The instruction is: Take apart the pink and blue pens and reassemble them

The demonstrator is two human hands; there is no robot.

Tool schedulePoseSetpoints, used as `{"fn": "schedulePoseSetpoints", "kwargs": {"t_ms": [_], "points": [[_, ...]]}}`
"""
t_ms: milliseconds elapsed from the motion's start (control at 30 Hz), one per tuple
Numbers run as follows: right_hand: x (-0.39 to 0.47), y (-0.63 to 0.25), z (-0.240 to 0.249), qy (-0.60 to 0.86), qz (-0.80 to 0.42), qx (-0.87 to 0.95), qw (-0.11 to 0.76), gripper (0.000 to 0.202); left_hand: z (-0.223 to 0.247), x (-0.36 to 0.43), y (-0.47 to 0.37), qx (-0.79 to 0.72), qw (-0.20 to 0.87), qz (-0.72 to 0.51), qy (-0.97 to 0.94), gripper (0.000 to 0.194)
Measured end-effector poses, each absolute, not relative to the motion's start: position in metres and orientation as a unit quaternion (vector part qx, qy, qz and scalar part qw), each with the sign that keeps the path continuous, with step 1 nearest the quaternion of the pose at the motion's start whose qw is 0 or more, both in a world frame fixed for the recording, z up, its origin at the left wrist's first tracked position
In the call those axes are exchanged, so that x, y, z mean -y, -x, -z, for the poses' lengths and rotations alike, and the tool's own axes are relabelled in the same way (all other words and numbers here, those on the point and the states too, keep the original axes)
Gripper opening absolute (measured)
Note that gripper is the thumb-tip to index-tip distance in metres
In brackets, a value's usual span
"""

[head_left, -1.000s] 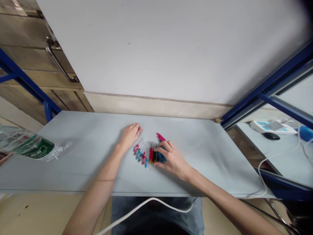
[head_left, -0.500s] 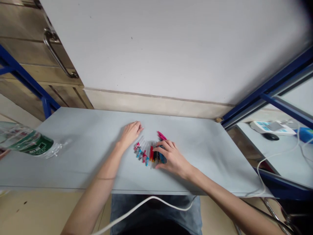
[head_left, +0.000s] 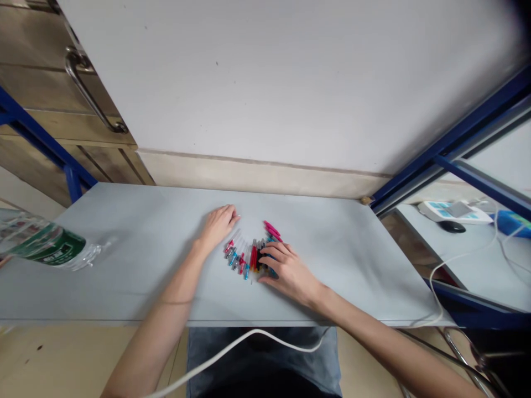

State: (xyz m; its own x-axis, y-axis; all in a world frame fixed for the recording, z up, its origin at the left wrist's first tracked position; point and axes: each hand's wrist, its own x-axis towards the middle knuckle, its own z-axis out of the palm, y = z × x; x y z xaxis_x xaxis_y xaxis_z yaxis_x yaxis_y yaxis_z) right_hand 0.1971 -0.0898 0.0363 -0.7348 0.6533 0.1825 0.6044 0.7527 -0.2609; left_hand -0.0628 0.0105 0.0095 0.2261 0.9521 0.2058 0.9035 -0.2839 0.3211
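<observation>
A curved fan of several slim pens, with clear, red, black and blue parts, lies on the grey table. My right hand is over the right part of this fan. Its fingers are bent and apart, with the thumb held away from them, and they touch or hover just above the pens; the palm hides some of them. Pink pens show just beyond its fingertips. To the left of the fan, my left hand rests on the tabletop with fingers curled in, and no object shows in it.
At the left lies or leans a clear water bottle with a green label. Blue metal frames flank the table. Beyond the right one are a white device, a black mouse and a white cable. A white wall rises behind.
The camera view has shifted slightly. My right hand has drawn a little toward me and lower over the fan, so more of the pink and blue pens shows beyond it. My left hand stays resting.
</observation>
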Motion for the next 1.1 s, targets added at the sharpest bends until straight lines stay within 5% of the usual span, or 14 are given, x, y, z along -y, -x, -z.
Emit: {"fn": "schedulePoseSetpoints", "kwargs": {"t_ms": [633, 1100], "points": [[0.096, -0.196, -0.023, 0.274, 0.053, 0.944, 0.175, 0.026, -0.007, -0.012, 0.064, -0.586, 0.063, -0.197, -0.783, 0.011], [0.097, -0.202, -0.027, 0.345, -0.003, 0.927, 0.147, 0.059, -0.010, -0.012, 0.063, -0.587, 0.069, -0.198, -0.782, 0.012]]}}
